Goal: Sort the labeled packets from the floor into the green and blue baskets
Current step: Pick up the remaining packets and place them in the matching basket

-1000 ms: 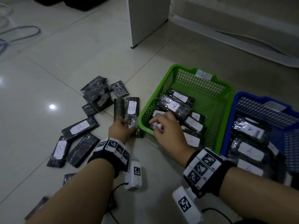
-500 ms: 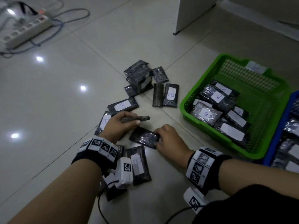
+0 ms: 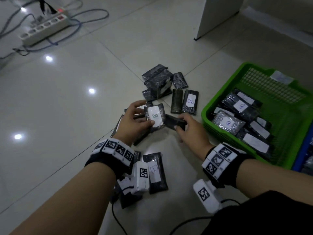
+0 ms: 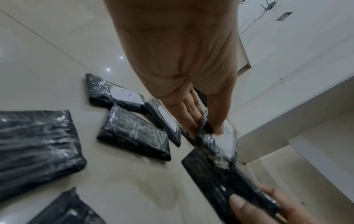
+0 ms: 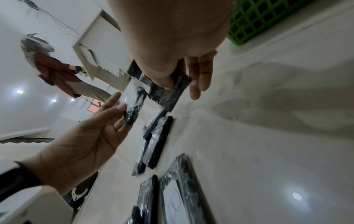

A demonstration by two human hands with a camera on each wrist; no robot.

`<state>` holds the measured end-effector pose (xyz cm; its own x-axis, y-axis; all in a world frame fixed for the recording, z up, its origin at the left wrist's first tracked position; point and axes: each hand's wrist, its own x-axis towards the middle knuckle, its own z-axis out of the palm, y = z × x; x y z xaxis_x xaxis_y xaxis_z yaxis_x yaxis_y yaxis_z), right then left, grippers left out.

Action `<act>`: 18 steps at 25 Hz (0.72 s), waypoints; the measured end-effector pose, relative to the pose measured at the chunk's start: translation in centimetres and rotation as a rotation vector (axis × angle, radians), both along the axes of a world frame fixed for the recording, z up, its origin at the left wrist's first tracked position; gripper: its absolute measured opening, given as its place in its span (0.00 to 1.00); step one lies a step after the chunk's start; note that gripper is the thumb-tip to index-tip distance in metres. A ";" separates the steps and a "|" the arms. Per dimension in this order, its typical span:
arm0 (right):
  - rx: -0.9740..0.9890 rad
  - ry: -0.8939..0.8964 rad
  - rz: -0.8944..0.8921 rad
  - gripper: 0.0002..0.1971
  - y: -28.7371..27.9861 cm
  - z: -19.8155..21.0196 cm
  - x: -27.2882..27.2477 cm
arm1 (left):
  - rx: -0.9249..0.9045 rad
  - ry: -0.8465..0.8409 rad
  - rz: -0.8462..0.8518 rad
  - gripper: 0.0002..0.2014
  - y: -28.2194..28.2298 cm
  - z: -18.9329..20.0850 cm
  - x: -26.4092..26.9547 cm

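My left hand pinches a black packet between thumb and fingers, its white label marked "B" facing up. Just right of it, my right hand grips a second dark packet with no label showing, held a little above the floor. The two packets nearly touch. The left wrist view shows the labelled packet under my thumb and the dark packet beyond it. The green basket at the right holds several "B" packets. Only an edge of the blue basket shows.
Several loose packets lie on the tiled floor ahead, one marked "B", and more lie by my left wrist. A power strip with cables sits far left. White furniture stands behind. A person stands in the background.
My right hand left the green basket and picked a dark packet off the floor. My left hand raised its packet and turned the label up. The view swung left.
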<state>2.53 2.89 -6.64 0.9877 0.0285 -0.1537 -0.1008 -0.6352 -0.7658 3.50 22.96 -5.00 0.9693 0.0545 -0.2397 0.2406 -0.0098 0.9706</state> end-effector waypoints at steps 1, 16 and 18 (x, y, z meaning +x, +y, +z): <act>0.089 -0.032 -0.063 0.09 -0.5 0.9 0.3 | -0.035 -0.003 0.014 0.32 -0.5 0.0 0.4; 0.366 -0.264 -0.586 0.11 -13.5 3.0 1.6 | -0.394 0.008 -0.120 0.19 -12.9 1.7 4.5; 0.365 -0.264 -0.692 0.09 -15.9 2.8 1.3 | -0.323 -0.004 -0.164 0.16 -15.3 1.7 4.6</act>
